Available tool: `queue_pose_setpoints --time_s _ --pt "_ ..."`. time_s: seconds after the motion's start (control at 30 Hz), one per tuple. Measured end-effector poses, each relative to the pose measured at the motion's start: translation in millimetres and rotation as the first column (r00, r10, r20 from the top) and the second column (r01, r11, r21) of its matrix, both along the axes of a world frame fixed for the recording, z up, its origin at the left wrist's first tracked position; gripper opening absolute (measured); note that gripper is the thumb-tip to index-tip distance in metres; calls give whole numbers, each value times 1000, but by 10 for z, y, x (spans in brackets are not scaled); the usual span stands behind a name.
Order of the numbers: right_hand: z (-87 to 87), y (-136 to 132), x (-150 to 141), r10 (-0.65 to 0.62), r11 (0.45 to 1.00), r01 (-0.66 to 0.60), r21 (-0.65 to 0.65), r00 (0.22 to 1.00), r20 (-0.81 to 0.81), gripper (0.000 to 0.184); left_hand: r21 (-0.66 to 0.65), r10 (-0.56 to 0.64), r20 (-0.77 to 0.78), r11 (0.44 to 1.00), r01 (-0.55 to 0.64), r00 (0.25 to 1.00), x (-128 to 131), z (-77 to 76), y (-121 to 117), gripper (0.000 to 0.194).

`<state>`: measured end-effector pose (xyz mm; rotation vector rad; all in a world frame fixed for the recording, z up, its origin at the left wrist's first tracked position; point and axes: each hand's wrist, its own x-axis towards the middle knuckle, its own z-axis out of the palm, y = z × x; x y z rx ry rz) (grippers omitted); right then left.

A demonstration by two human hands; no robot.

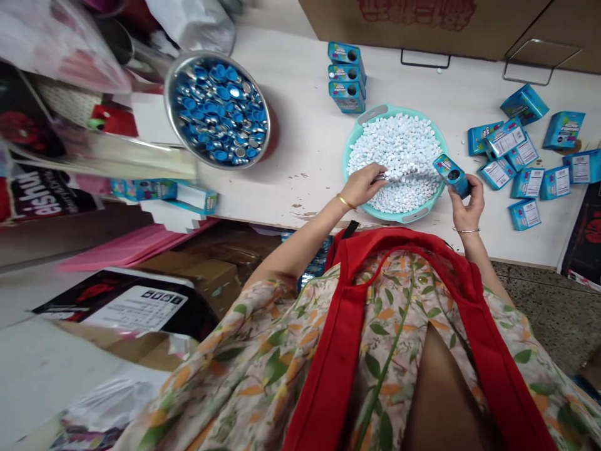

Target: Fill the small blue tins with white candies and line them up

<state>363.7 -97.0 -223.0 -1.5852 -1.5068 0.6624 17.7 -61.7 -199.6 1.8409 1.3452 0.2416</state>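
A turquoise basin [348,150] full of small white pellets [394,141] stands on the white table. My left hand [364,185] reaches in over its left side, fingers closed together at the pellets. Pellets are heaped just past its fingertips; whether it grips a scoop or only pellets is hard to make out. At the basin's right rim my right hand [469,203] holds a small blue box [451,172] tilted, its top with a dark round hole facing up. Several similar blue boxes [509,138] lie in a loose group to the right.
A steel bowl [169,103] of blue-and-silver caps [220,113] stands left of the basin. Three upright blue boxes [347,78] form a row behind it. Cardboard cartons [422,31] line the back, with wire handles [425,62] near the table. Bags and packaging crowd the left.
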Motion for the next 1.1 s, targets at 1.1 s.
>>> queue_pose_setpoints --time_s 1.1 --pt "65 25 -344 184 983 -184 14 981 -64 44 95 -71 -413 988 121 908 -642 845 -58 21"
